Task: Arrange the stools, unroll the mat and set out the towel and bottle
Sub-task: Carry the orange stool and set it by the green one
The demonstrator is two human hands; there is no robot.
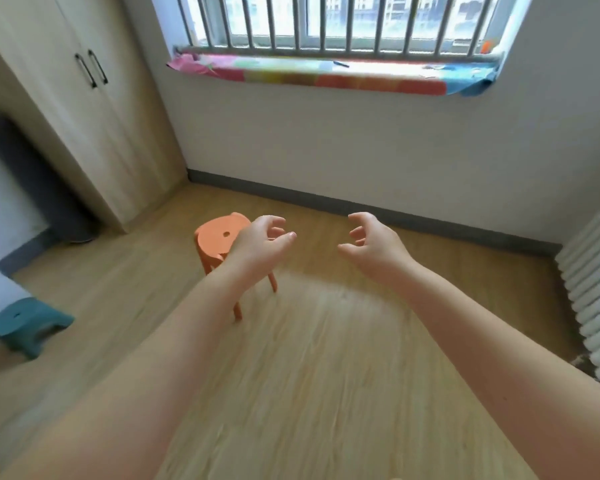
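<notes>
Reaching forward, we hold both hands empty with fingers loosely curled, the left hand in front of the upright orange stool on the floor, the right hand well apart.

Round stool mid-floor, behind left hand; low stool far left; radiator right.
</notes>
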